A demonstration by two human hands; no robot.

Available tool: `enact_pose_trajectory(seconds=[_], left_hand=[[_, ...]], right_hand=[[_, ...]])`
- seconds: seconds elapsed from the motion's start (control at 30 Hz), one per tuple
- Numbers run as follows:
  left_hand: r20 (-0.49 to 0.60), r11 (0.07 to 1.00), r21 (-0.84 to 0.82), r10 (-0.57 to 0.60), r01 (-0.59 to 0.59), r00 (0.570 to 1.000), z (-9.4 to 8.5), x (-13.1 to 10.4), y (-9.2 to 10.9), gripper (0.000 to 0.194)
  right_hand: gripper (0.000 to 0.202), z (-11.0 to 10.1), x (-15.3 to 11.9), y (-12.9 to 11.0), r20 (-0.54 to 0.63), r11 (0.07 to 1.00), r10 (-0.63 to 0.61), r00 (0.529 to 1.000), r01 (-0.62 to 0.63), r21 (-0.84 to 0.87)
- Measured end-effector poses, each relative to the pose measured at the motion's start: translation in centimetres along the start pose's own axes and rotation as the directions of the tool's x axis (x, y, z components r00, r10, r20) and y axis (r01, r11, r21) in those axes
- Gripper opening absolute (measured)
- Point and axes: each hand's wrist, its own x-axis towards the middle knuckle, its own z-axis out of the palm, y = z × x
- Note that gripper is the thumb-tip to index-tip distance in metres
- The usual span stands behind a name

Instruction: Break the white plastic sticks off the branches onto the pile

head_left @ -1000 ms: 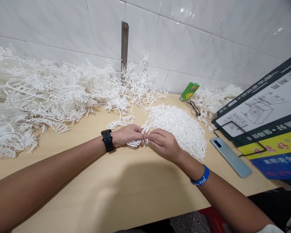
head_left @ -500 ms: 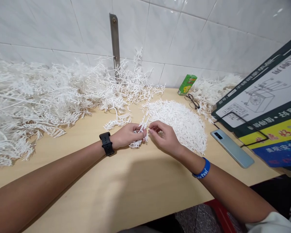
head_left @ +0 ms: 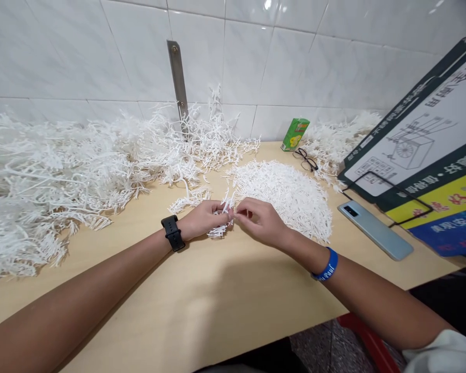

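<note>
My left hand [head_left: 202, 221] is closed on a white branched plastic piece [head_left: 217, 232], whose thin twigs stick out above and below the fingers. Right beside its fingertips, my right hand [head_left: 263, 224] makes a pinch with thumb and forefinger; whatever lies in that pinch is too small to make out. Just behind the right hand spreads a flat pile of short white plastic bits [head_left: 285, 191]. A small cluster of white twigs [head_left: 192, 198] lies on the table behind my left hand.
A big heap of white branched plastic [head_left: 62, 160] covers the table's left and back. Farther right are a green box [head_left: 295, 134], black glasses [head_left: 306, 159], another white heap [head_left: 334, 142], a phone [head_left: 375, 231] and a printed carton [head_left: 419, 140]. A metal bracket [head_left: 178, 77] is fixed to the tiled wall.
My right fingertips have come slightly left, up against the left fingertips, where a small gap showed before. The camera view has tilted a little. My left hand keeps its hold.
</note>
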Motion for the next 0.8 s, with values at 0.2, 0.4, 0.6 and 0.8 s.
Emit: enact_pose_trajectory(seconds=[0.2,0.4,0.6,0.8], left_hand=[[0.007,0.991,0.099,0.084,-0.084,0.996,0.17,-0.03,-0.16,0.026],[0.027,0.974,-0.213,-0.070,0.075,0.997,-0.41,0.28,-0.33,0.032],[0.086,0.994,-0.095,-0.054,0.062,0.995,-0.60,0.22,-0.16,0.030],[0.077,1.000,-0.017,-0.017,0.018,0.997,-0.42,0.10,0.12,0.032]], right_hand=[[0.013,0.22,-0.11,0.19,-0.027,0.996,0.083,0.996,-0.084,-0.030],[0.011,-0.21,-0.10,-0.02,-0.068,0.998,-0.038,0.997,0.035,-0.046],[0.013,-0.02,-0.04,0.08,0.017,0.975,-0.222,0.975,0.222,0.011],[0.009,0.31,-0.23,0.18,0.021,0.993,-0.119,0.993,0.119,-0.010]])
